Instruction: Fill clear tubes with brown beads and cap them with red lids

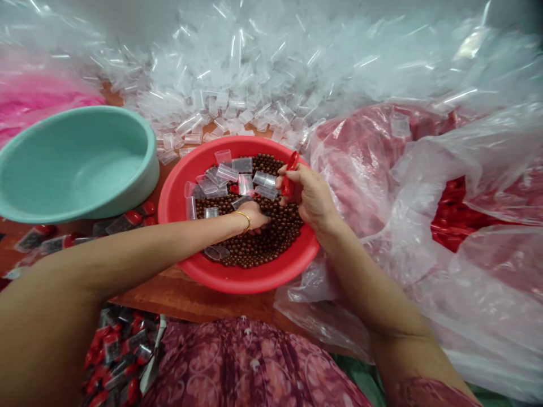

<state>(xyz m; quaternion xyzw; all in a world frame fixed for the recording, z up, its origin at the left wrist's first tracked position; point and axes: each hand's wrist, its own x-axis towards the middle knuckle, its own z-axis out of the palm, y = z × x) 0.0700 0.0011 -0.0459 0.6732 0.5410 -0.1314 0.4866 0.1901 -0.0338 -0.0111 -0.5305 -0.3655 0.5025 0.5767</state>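
Grips red cap (291,168) in closed right hand (309,196), over far side of red basin (246,281). Rests left hand (255,216) on brown beads (274,237) inside basin, near clear tubes (228,173); fingers apparently curled, grip not discernible.

Wall: plain pale grey wall (127,17), far edge of the scene, top left; blurred.
Furniture: reddish-brown wooden table top (169,294), bare strip showing near centre and under the left side.
On it, far: wide heap of small clear plastic tubes (275,68), spanning left to right.
Far left: crumpled pink plastic sheeting (38,96).
Left: empty round teal plastic basin (148,164).
Right: large clear plastic bags (466,271), red contents showing through.
Light: soft, even; white glints on all the film.
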